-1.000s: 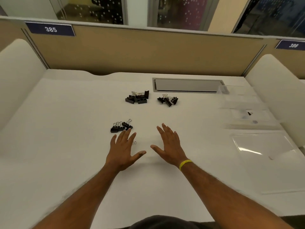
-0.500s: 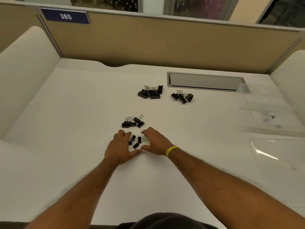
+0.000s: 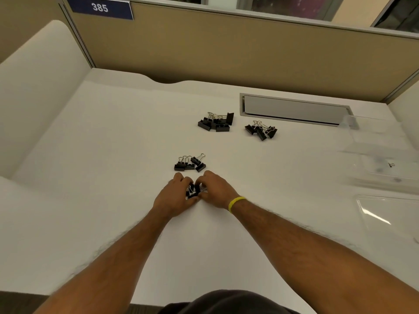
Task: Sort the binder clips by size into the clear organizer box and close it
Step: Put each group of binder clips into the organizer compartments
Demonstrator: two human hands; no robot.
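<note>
Together, the left hand and right hand cup a small cluster of black binder clips on the white tabletop, fingers curled around it. Three other clip piles lie beyond. The clear organizer box sits open, far right.

White numerals "385" stand on a dark blue plate fixed atop the tan cubicle partition.
</note>
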